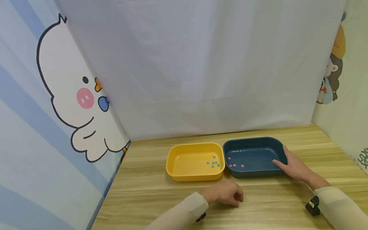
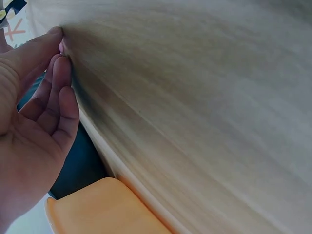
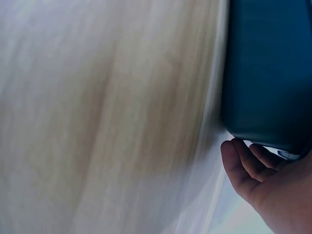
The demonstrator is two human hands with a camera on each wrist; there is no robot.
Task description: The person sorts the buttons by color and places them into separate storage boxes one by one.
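Observation:
In the head view my left hand (image 1: 224, 193) is low at the table, in front of the two trays, with its fingers bent. Its thumb and fingertips pinch a small pink button (image 2: 62, 47), mostly hidden by the fingers. My right hand (image 1: 294, 166) holds the right end of the dark blue tray (image 1: 253, 174), thumb over the rim and fingers along the outer end wall. Several small pink buttons (image 1: 242, 166) lie in that tray's left part. Beside it stands a yellow tray (image 1: 184, 178), with several small blue buttons (image 1: 213, 163) toward its right side.
Both trays stand side by side on a wood-grain table (image 1: 138, 195). A white curtain (image 1: 195, 70) hangs behind the table. Printed panels with cartoon figures flank it on the left and right.

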